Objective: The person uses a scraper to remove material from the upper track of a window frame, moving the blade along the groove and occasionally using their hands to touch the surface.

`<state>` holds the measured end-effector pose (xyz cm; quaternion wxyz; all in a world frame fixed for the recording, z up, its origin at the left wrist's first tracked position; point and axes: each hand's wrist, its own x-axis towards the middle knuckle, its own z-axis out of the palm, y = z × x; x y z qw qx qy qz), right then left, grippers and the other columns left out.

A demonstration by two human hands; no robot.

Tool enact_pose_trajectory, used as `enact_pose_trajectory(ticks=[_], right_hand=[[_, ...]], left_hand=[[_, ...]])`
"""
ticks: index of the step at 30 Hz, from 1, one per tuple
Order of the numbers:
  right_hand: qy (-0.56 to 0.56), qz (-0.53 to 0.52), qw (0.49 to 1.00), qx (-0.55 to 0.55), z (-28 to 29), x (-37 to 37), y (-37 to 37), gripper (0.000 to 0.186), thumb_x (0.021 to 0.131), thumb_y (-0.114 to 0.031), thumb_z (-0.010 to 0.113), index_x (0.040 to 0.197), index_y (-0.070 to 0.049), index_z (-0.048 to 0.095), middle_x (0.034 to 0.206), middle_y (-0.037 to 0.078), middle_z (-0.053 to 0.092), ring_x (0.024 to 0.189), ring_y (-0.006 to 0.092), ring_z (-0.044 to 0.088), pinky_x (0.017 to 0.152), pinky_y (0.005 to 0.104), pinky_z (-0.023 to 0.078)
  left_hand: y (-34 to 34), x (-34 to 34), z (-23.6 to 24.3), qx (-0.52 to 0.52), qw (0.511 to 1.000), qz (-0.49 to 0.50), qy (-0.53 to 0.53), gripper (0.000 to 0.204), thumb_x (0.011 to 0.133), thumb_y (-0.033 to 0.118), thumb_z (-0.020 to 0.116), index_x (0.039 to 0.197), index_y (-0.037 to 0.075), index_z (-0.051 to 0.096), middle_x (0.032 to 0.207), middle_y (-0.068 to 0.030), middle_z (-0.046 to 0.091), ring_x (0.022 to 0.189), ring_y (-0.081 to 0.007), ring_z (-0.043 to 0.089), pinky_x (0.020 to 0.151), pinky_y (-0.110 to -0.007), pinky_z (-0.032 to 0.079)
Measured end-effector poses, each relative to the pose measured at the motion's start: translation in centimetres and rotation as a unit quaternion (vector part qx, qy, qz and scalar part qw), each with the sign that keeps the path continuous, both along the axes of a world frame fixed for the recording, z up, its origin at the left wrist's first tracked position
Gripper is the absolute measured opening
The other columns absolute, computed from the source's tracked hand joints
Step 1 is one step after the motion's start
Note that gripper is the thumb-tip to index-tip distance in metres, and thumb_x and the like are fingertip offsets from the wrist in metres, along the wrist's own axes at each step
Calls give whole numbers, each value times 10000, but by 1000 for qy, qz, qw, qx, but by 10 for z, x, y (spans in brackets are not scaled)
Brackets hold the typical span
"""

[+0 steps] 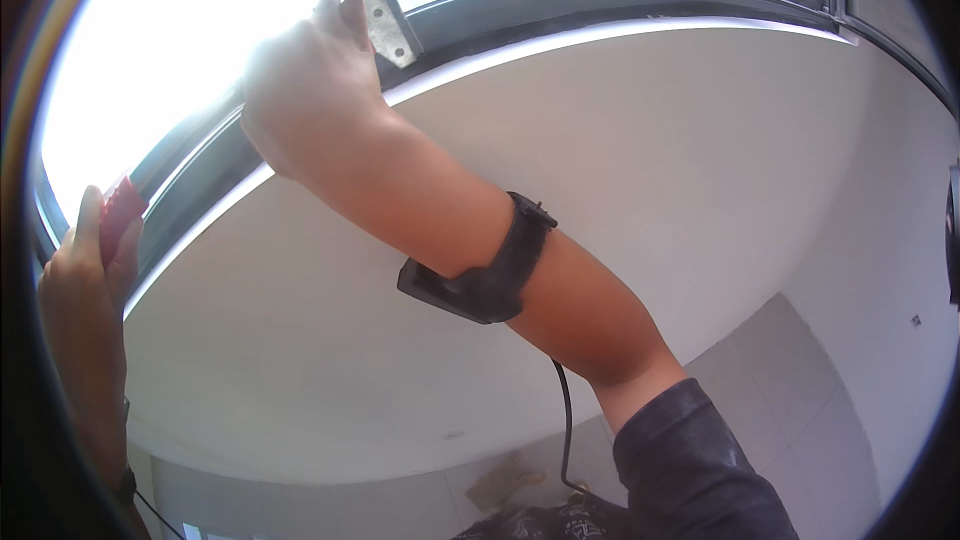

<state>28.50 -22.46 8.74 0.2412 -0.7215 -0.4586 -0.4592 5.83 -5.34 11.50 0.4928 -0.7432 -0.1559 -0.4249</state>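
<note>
At the upper middle my right hand point(315, 80) is closed on a silver metal plate point(385, 20) with several holes, held against the dark window frame point(540, 2); glare washes out part of the hand. At the far left my left hand point(85, 270) grips a red object point(122, 208), perhaps a block or sponge, at the same frame. Its exact kind is unclear. A black strapped device point(480, 280) with a cable sits on my right forearm.
The bright window point(180, 30) runs across the top and left. A white wall point(620, 140) lies below it, curving in the lens to the right side, with a small fitting point(915, 321). A grey tiled floor point(760, 370) and my dark patterned clothing show at the bottom.
</note>
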Motion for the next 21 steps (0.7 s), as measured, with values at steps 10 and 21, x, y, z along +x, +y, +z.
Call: enact_pose_trajectory(ticks=[10,21], right_hand=[[32,45,997,54,1,-2,-7,65,698,-100,629,685,-70,686,720,120,609,905,321,434,815,409,358],[30,-21,999,-7,3,-3,-2,91,723,-116,622,678,-79,691,722,114,615,925,319,453,876,402,355]], left_hand=[[-2,5,4,30,999,-10,17,390,938,265,632,1225,2,606,808,-141,713,759,-255,730,645,-307,602],[1,17,1,27,998,-50,27,342,936,238,638,1176,-4,613,846,-164,719,756,-278,728,624,-312,599]])
